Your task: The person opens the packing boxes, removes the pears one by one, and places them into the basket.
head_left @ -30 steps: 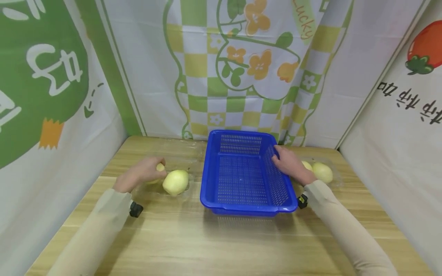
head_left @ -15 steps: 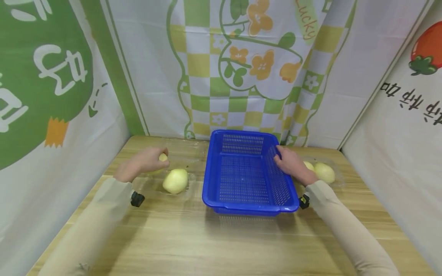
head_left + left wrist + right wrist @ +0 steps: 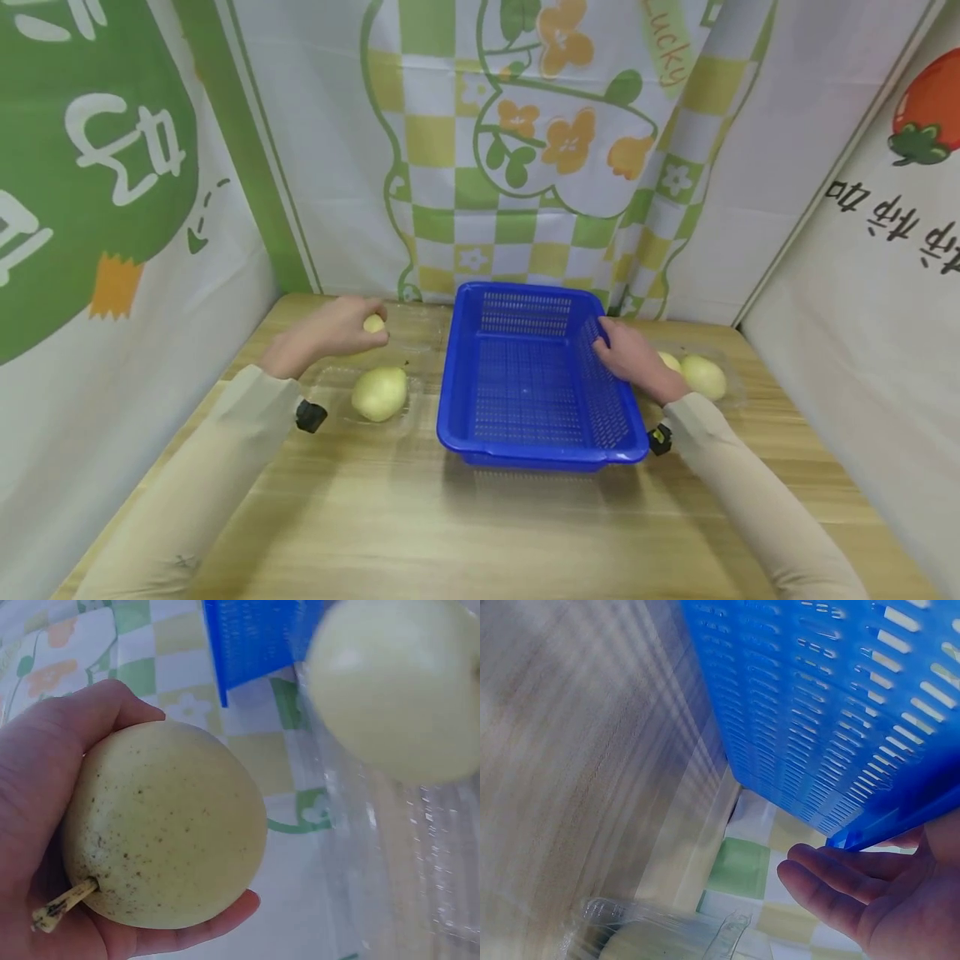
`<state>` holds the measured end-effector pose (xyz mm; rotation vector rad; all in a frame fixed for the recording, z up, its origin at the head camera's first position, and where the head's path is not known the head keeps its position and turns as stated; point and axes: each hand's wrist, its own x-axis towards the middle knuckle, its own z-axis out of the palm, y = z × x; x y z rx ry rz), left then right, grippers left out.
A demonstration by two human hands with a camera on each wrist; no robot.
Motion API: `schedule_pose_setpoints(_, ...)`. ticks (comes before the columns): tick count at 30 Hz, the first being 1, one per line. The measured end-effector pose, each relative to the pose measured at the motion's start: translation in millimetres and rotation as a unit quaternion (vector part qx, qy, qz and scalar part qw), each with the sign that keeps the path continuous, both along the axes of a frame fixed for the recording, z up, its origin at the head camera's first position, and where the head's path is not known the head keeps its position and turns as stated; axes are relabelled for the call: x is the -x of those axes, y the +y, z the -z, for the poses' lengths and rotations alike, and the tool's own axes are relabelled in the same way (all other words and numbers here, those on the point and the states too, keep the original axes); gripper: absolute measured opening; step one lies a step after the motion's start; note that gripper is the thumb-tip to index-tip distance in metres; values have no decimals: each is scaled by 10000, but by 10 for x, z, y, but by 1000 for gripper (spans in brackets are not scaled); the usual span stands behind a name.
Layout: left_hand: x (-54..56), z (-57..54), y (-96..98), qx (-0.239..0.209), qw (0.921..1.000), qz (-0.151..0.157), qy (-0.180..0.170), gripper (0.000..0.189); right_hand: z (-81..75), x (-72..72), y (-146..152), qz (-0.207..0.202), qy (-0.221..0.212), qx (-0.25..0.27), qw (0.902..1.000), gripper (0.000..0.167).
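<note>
My left hand (image 3: pixel 337 327) holds a pale yellow pear (image 3: pixel 169 825), fingers and thumb wrapped around it, its stem pointing toward the wrist. The hand is raised behind a second pear (image 3: pixel 379 395), which sits in a clear plastic tray (image 3: pixel 324 385) on the table. In the middle stands a blue perforated plastic basket (image 3: pixel 525 455). My right hand (image 3: pixel 630 357) grips its right rim, thumb on the inner side and fingers outside below the edge, as the right wrist view shows.
Right of the basket, partly behind my right wrist, two more pears (image 3: pixel 703 377) sit in another clear plastic tray (image 3: pixel 738 390). A patterned curtain (image 3: pixel 487 167) hangs behind the wooden table (image 3: pixel 480 533), and printed cloth walls stand on both sides.
My left hand has lifted the pear out of the left tray and moved it up, away from me and slightly right. The right hand stays on the basket rim.
</note>
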<state>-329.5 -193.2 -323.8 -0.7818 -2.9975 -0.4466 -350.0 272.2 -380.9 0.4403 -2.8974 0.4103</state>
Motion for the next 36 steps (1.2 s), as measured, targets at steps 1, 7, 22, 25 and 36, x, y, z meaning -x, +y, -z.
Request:
schedule_pose_setpoints(1, 2, -22, 28, 19, 10000, 26, 18, 39, 1, -4, 2, -27, 36, -27, 10000, 55)
schedule_pose_setpoints(7, 34, -159, 219, -61, 9997, 211, 83, 39, -16, -21, 2, -65, 0, -26, 10000, 55)
schedule_pose_setpoints(22, 153, -453, 738, 87, 9989, 447, 83, 43, -32, 14, 18, 11, 88, -132, 9999, 55)
schedule_pose_setpoints(25, 164, -453, 828, 61, 9990, 439, -49, 43, -19, 6, 8, -8, 158, -160, 9997, 55)
schedule_pose_setpoints(36, 344, -413, 1239, -100, 9982, 588, -111, 32, -22, -6, 11, -8, 100, -107, 9999, 55)
